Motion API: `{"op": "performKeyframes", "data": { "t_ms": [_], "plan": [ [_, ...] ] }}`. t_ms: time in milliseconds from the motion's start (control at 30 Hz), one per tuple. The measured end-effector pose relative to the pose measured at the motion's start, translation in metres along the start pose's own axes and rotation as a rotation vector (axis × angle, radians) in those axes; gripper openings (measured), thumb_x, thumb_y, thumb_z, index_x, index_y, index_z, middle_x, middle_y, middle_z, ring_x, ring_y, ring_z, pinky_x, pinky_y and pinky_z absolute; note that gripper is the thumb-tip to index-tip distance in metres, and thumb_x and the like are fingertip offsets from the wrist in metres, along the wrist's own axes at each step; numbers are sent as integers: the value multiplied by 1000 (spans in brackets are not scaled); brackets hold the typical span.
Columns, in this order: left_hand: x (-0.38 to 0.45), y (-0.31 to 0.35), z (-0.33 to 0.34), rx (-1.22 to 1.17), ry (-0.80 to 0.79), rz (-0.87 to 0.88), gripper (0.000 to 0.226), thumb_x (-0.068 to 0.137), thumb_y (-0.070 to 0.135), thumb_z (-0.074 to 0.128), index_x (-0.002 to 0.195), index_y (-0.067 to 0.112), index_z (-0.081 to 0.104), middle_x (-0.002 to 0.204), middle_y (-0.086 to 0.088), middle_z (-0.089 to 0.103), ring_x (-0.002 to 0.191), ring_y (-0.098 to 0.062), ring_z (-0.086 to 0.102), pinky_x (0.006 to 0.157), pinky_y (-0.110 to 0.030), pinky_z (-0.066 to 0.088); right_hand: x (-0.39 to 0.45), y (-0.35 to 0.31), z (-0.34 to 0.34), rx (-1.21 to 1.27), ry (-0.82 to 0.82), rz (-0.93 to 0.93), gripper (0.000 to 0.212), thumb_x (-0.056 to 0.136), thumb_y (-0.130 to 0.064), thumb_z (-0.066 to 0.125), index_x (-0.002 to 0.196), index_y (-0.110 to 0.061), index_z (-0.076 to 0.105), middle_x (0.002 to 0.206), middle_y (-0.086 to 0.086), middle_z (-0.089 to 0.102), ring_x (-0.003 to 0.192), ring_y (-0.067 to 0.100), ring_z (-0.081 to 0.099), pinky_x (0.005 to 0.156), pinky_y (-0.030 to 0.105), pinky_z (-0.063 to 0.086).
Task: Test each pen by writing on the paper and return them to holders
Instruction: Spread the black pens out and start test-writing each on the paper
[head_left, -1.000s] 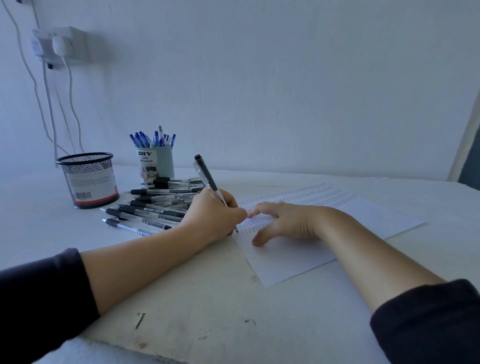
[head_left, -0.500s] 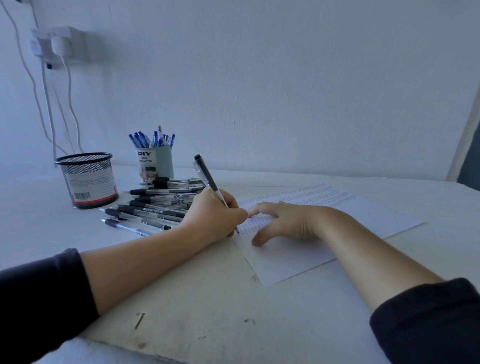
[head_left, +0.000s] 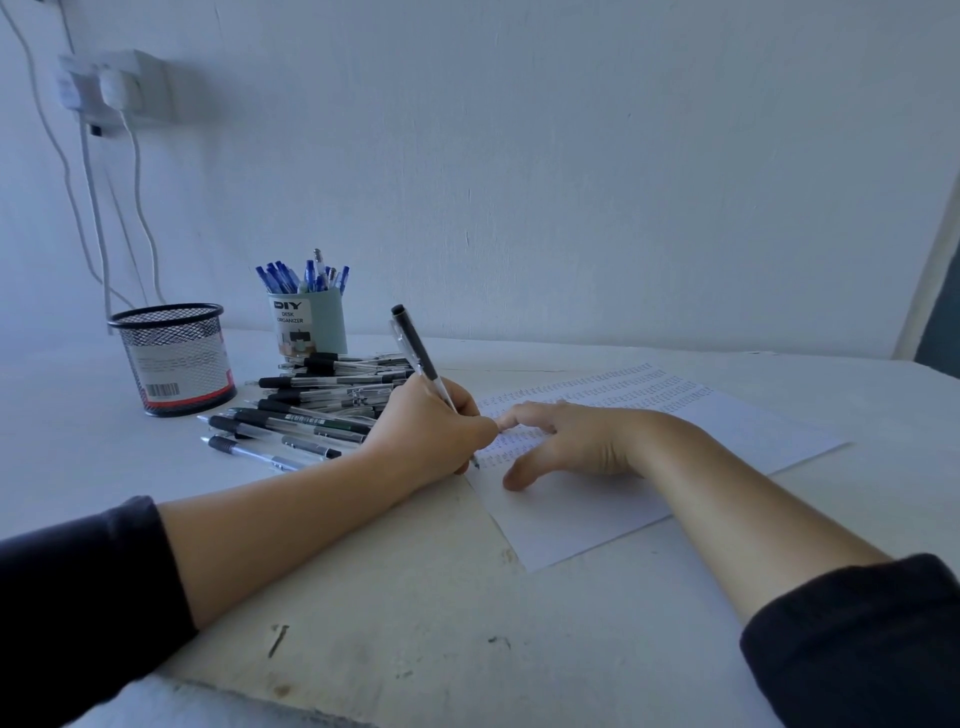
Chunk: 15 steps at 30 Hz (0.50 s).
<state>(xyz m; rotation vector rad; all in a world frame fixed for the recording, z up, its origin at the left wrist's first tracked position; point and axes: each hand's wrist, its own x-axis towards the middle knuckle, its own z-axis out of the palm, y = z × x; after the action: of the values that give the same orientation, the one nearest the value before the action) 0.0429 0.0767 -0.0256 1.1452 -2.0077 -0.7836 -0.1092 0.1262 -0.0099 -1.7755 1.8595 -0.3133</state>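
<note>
Black pen is gripped in the left hand, fingers curled round the lower barrel. Long axis is tilted: tip down on the paper near its left edge, capped end pointed up and to the left, toward the wall. Tip is seen just below the knuckles, at the start of a row of marks.

Right hand is laid flat on the paper, fingers straight and spread, nothing held. Index fingertip is almost touching the left hand; contact cannot be told.

One sheet of paper is seen, lying skewed on the bench, long side running away to the right. Upper part is covered with several rows of small written marks; lower part is blank.

A pile of black pens is lying on the bench just left of the left hand, most with long axes roughly left to right. At least a dozen; exact count cannot be told because of overlap.

Two holders are standing upright behind the pile: a black mesh holder at far left, contents not visible, and a pale green holder labelled "DIY DESK ORGANIZER", filled with blue pens, ends up. Roughly ten; not countable exactly.

Dark sleeves are worn on both arms.
</note>
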Motion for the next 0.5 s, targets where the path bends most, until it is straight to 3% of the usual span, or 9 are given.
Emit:
{"op": "performKeyframes", "data": {
  "t_ms": [200, 367, 433, 500],
  "plan": [
    [0, -1, 0, -13, 7, -1, 17, 70, 16, 62, 56, 8, 58, 49, -6, 57, 35, -7, 39, 42, -15, 32, 3, 1, 0, 0, 10, 23, 60, 78, -44, 69, 129, -55, 40, 137, -1, 30, 132, 17, 27, 103, 36, 26],
    [-1, -1, 0, -11, -3, 2, 18, 69, 19, 62, 55, 8, 58, 47, -6, 57, 36, -8, 40, 43, -16, 34, 4, 2, 0, 1, 11, 21, 60, 78, -44, 69, 129, -55, 40, 135, -3, 31, 131, 17, 28, 104, 35, 26],
    [2, -1, -2, -130, 35, -14, 23, 75, 7, 59, 53, 7, 55, 44, -7, 53, 33, -9, 37, 38, -15, 30, 4, 2, 0, 0, 15, 21, 60, 77, -45, 69, 128, -56, 40, 138, -4, 30, 133, 17, 28, 106, 36, 26],
    [6, -1, -7, -420, 96, -83, 29, 80, -1, 53, 53, 6, 49, 43, -10, 50, 33, -13, 32, 35, -16, 23, 4, 2, 0, 5, 19, 14, 60, 77, -45, 69, 128, -56, 41, 144, -5, 29, 134, 16, 27, 105, 35, 25]
  ]
}}
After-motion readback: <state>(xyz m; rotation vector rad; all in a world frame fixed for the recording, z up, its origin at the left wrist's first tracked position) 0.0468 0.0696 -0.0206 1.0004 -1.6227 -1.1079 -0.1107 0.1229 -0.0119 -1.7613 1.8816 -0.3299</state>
